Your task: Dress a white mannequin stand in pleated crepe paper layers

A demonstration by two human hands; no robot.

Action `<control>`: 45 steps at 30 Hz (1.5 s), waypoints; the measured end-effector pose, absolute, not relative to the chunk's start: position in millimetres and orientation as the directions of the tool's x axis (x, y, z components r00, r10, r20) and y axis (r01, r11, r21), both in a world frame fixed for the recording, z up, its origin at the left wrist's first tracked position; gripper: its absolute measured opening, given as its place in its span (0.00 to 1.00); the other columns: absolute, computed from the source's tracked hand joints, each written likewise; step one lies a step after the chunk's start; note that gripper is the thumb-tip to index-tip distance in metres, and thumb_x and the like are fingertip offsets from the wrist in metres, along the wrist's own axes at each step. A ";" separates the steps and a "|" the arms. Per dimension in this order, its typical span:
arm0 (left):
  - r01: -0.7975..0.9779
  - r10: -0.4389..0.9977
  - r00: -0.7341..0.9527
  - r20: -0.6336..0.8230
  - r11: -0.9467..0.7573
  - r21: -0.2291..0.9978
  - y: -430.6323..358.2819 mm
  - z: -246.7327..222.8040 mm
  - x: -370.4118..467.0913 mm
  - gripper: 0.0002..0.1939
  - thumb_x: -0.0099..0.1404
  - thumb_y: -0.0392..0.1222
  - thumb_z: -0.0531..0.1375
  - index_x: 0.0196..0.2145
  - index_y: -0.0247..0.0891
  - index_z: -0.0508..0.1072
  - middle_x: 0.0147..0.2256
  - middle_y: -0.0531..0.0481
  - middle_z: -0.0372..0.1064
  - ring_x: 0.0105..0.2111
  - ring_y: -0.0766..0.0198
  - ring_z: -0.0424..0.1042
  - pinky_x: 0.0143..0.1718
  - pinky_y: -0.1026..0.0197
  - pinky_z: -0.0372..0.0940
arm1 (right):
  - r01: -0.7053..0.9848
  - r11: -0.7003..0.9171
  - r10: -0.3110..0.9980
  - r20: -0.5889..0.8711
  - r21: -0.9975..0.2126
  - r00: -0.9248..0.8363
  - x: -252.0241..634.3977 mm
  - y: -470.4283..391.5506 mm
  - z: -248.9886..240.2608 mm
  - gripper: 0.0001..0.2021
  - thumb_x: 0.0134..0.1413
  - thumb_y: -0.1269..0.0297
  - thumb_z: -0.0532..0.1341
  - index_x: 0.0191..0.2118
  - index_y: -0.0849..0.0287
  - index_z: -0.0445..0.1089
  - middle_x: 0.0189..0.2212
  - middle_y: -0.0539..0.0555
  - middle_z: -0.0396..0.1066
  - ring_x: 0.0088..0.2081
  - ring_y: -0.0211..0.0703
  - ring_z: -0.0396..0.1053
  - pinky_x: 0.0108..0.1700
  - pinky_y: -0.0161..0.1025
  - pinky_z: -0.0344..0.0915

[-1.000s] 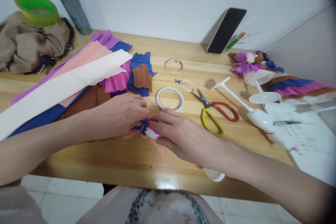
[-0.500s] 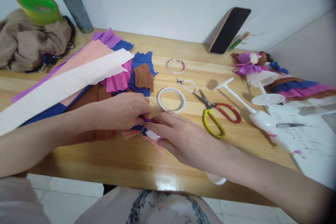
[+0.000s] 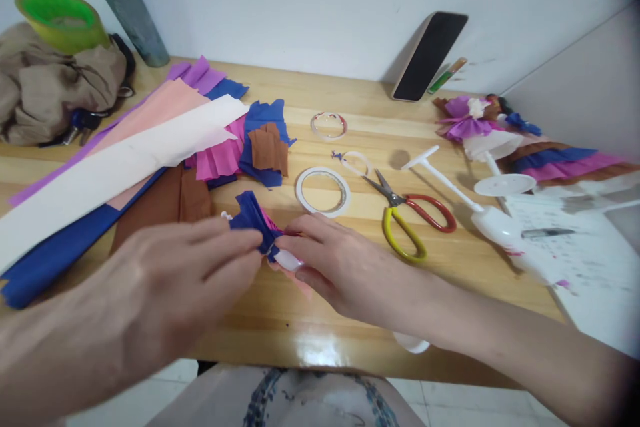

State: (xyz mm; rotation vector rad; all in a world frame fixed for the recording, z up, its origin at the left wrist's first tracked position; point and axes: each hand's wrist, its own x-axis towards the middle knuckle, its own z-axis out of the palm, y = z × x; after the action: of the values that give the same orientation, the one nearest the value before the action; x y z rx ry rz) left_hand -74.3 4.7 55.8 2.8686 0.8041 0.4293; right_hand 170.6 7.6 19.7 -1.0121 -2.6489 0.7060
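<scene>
My right hand (image 3: pixel 335 253) is closed around a white plastic goblet (image 3: pixel 289 260). Most of it is hidden under my palm, while its round white foot (image 3: pixel 413 341) shows below my wrist. Gathered blue crepe paper (image 3: pixel 249 213) sits at its end, with pink and peach edges beside it. My left hand (image 3: pixel 200 267), slightly blurred, hovers by that paper with its fingers stretched out. A small white bit shows past its fingertips; whether it touches them I cannot tell. Just beyond my hands lies a roll of white double-sided tape (image 3: pixel 323 192).
Scissors (image 3: pixel 395 200) lie right of the tape, near another white goblet (image 3: pixel 493 223). Crepe strips (image 3: pixel 125 147) cover the left side. A phone (image 3: pixel 430 57) leans on the wall. Paper-dressed figures (image 3: pixel 470 123) lie at right; a bottle (image 3: pixel 125 7) and wide green tape (image 3: pixel 63 20) stand at back left.
My left hand has let go of the blue paper and drawn back toward me, its fingers straightening. More of the gathered paper shows. My right hand keeps its hold on the goblet.
</scene>
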 end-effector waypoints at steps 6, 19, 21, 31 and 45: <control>0.462 0.467 0.882 0.061 -0.883 0.083 -15.7 41.6 -66.1 0.31 0.55 0.17 0.45 0.52 0.31 0.72 0.52 0.39 0.76 0.34 0.59 0.80 0.27 0.61 0.72 | 0.567 0.645 0.672 0.026 -0.512 -0.740 170.1 6.0 18.2 0.10 0.62 0.73 0.59 0.47 0.63 0.73 0.44 0.62 0.72 0.46 0.50 0.71 0.48 0.48 0.71; 0.483 0.488 0.872 -0.024 -0.868 -0.115 -18.9 27.9 -54.3 0.17 0.58 0.21 0.51 0.37 0.33 0.74 0.52 0.33 0.75 0.15 0.65 0.69 0.12 0.62 0.61 | 0.541 0.667 0.662 0.075 -0.512 -0.746 172.9 7.2 21.1 0.12 0.64 0.73 0.56 0.49 0.60 0.72 0.45 0.61 0.75 0.46 0.47 0.73 0.48 0.46 0.72; 0.479 0.489 0.871 -0.040 -0.865 -0.147 -20.2 25.3 -53.4 0.17 0.59 0.22 0.51 0.40 0.32 0.74 0.49 0.33 0.77 0.18 0.64 0.70 0.14 0.62 0.63 | 0.534 0.700 0.641 0.087 -0.473 -0.763 173.3 9.8 23.3 0.15 0.64 0.73 0.55 0.54 0.60 0.70 0.46 0.61 0.75 0.46 0.49 0.73 0.49 0.48 0.72; 0.506 0.494 0.862 0.113 -0.835 -0.217 -26.9 8.4 -48.3 0.12 0.58 0.25 0.52 0.33 0.34 0.74 0.25 0.46 0.73 0.18 0.61 0.70 0.13 0.61 0.62 | 0.419 0.843 0.471 0.086 -0.336 -0.878 154.5 26.5 21.8 0.24 0.48 0.84 0.57 0.49 0.59 0.72 0.52 0.61 0.69 0.50 0.51 0.68 0.48 0.46 0.71; 0.441 0.448 0.893 0.044 -0.848 -0.293 -28.5 12.9 -44.6 0.16 0.56 0.25 0.51 0.38 0.29 0.76 0.33 0.38 0.78 0.26 0.56 0.75 0.24 0.57 0.70 | 0.359 0.795 0.472 0.127 -0.490 -0.872 143.7 35.3 13.3 0.19 0.52 0.85 0.55 0.46 0.66 0.75 0.48 0.63 0.74 0.50 0.50 0.70 0.51 0.45 0.72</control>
State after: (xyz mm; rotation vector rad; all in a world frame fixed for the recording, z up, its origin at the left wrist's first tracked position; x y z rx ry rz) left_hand -44.6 -28.5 12.9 3.3457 0.8047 -0.0446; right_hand 143.7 35.3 13.3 -0.6454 -2.7413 0.6767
